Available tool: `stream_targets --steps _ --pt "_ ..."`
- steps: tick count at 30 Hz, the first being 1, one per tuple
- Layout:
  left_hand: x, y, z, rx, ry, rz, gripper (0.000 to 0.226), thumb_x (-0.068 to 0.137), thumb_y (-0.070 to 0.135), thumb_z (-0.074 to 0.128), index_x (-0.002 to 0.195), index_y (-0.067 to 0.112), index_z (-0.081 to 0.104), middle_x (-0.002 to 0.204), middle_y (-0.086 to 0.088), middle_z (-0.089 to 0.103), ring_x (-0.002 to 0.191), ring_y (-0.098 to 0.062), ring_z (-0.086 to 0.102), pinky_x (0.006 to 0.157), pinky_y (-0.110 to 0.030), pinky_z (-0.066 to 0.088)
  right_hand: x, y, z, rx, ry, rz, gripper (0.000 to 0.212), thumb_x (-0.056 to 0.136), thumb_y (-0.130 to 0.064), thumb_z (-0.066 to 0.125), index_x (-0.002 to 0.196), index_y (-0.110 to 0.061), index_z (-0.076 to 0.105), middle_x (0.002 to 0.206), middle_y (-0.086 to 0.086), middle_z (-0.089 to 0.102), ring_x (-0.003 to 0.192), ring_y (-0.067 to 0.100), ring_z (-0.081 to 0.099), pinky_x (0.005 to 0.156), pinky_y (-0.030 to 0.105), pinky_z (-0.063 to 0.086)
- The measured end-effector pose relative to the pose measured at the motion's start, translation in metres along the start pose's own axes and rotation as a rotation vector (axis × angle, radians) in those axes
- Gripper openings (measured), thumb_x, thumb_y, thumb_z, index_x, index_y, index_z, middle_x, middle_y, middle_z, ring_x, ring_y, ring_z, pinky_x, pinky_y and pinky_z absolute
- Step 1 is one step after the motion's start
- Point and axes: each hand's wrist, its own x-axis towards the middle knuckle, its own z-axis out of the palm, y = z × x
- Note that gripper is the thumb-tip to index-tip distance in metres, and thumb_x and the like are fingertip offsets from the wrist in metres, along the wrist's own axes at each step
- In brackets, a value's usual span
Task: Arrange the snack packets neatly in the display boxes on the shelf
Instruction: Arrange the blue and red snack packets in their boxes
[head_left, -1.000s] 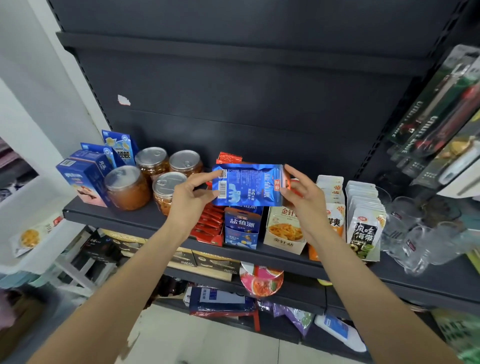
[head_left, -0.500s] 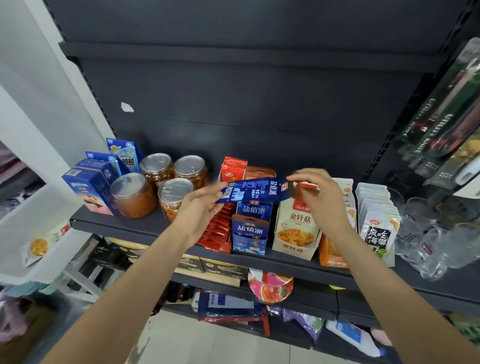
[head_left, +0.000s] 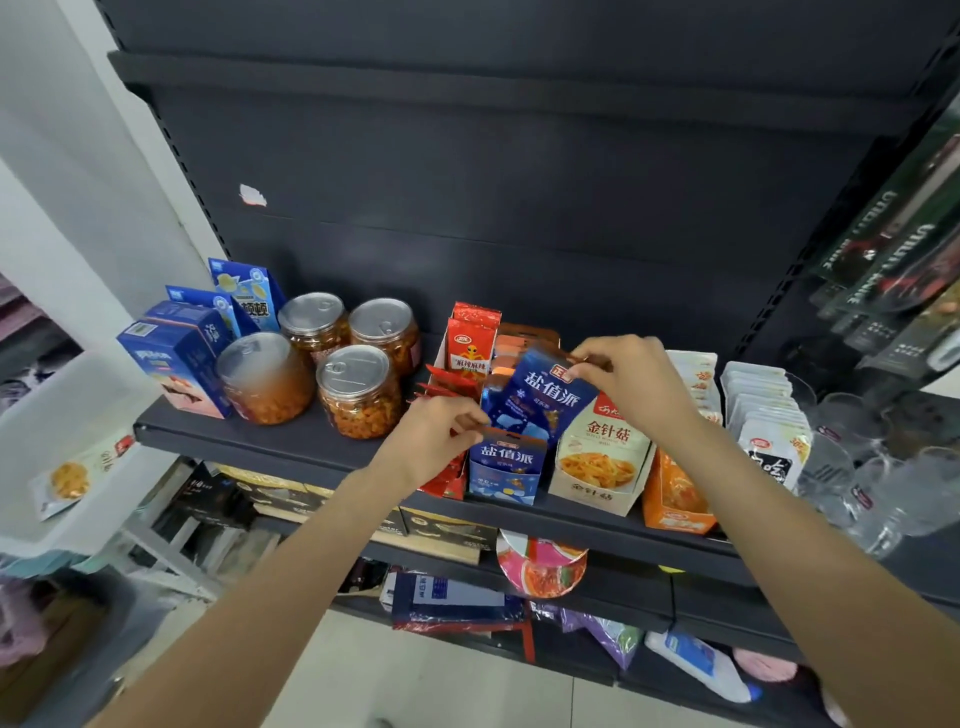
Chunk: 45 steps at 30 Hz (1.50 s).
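A blue snack packet (head_left: 540, 397) stands tilted over the blue display box (head_left: 506, 467) on the dark shelf. My right hand (head_left: 628, 379) pinches the packet's top right corner. My left hand (head_left: 439, 434) pinches its lower left edge, just above the box's front. The packet's bottom end dips behind the box front. Left of it is a red display box (head_left: 470, 345) with red packets. To the right stands a cream box (head_left: 602, 467) printed with mushrooms, then an orange box (head_left: 675, 493).
Several lidded jars (head_left: 358, 387) and blue cartons (head_left: 179, 358) fill the shelf's left part. White packets (head_left: 769, 421) and clear glasses (head_left: 883, 493) sit at the right. A white bin (head_left: 62, 452) hangs at the left. Lower shelves hold more goods.
The blue packet went from flat and horizontal in front of me to upright, then down toward the blue box. Both hands moved down and forward with it.
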Motion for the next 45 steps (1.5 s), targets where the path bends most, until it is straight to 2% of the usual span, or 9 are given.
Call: stream_targets --steps 6,16,22,27,30,34,40,42,45 --pt "0.001 -0.004 0.002 -0.013 0.03 -0.001 0.014 0.088 0.007 0.062 0.1 0.011 0.069 0.098 -0.001 0.07 0.086 -0.005 0.061 0.083 -0.017 0.049 0.013 -0.015 0.021 -0.149 -0.132 -0.002 0.03 0.088 -0.024 0.063 0.118 -0.017 0.062 0.111 0.005 0.067 0.099 0.018 0.061 0.075 0.035 0.054" --pt "0.004 -0.002 0.002 -0.042 0.036 -0.023 0.013 0.09 0.008 0.059 0.1 0.01 0.068 0.102 -0.003 0.07 0.095 -0.012 0.064 0.088 -0.025 0.05 0.033 -0.014 0.055 -0.267 -0.377 -0.028 0.029 0.09 -0.023 0.06 0.119 -0.018 0.063 0.121 0.004 0.062 0.107 0.018 0.058 0.081 0.032 0.051" --pt "0.004 -0.004 0.002 -0.087 0.02 -0.032 0.013 0.092 0.01 0.057 0.101 0.01 0.067 0.104 -0.002 0.069 0.096 -0.008 0.062 0.086 -0.023 0.051 0.014 -0.021 0.036 -0.064 -0.138 -0.043 0.035 0.09 -0.033 0.059 0.123 -0.021 0.061 0.124 0.002 0.058 0.113 0.016 0.052 0.086 0.033 0.051" --pt "0.004 0.003 -0.003 -0.2 0.15 -0.033 0.013 0.09 0.011 0.061 0.101 0.013 0.068 0.102 0.002 0.069 0.092 -0.004 0.061 0.081 -0.013 0.049 -0.006 -0.03 0.033 -0.077 -0.413 -0.091 0.033 0.089 -0.029 0.061 0.12 -0.019 0.061 0.119 -0.001 0.062 0.106 0.008 0.054 0.079 0.027 0.052" --pt "0.004 0.005 -0.007 -0.246 0.169 -0.081 0.022 0.089 0.017 0.063 0.11 0.014 0.065 0.108 0.001 0.067 0.1 -0.007 0.061 0.087 -0.018 0.049 -0.007 -0.027 0.025 0.042 -0.281 0.006 0.029 0.089 -0.027 0.062 0.116 -0.018 0.062 0.116 0.0 0.062 0.106 0.01 0.054 0.075 0.029 0.054" --pt "0.0 -0.008 -0.01 -0.07 0.057 -0.19 0.047 0.087 0.028 0.065 0.131 0.017 0.053 0.132 -0.001 0.052 0.121 -0.016 0.05 0.098 -0.024 0.037 -0.008 -0.019 -0.001 0.224 -0.055 0.055 0.024 0.087 -0.023 0.065 0.108 -0.014 0.066 0.103 -0.002 0.064 0.101 0.012 0.059 0.065 0.021 0.05" --pt "0.003 -0.011 -0.017 0.129 -0.065 -0.227 0.049 0.086 0.028 0.067 0.132 0.02 0.052 0.135 -0.002 0.051 0.124 -0.019 0.048 0.103 -0.032 0.038 -0.012 -0.019 -0.026 0.432 0.153 0.074 0.009 0.086 -0.02 0.066 0.093 -0.015 0.068 0.083 -0.008 0.066 0.087 0.011 0.065 0.068 0.025 0.051" --pt "0.005 -0.002 -0.018 -0.008 0.01 -0.254 0.041 0.092 0.031 0.058 0.13 0.017 0.054 0.129 -0.002 0.058 0.12 -0.018 0.053 0.097 -0.027 0.041 -0.016 -0.02 -0.029 0.526 0.209 0.095 0.008 0.086 -0.02 0.065 0.093 -0.017 0.067 0.085 -0.007 0.067 0.09 0.012 0.065 0.073 0.03 0.054" --pt "0.006 0.022 -0.024 -0.647 0.071 -0.454 0.042 0.098 0.043 0.039 0.122 0.012 0.055 0.104 -0.006 0.067 0.099 -0.019 0.064 0.081 -0.023 0.048 -0.023 -0.022 -0.031 0.674 0.263 0.117 0.011 0.085 -0.021 0.065 0.096 -0.017 0.067 0.091 -0.003 0.069 0.095 0.014 0.066 0.073 0.033 0.056"
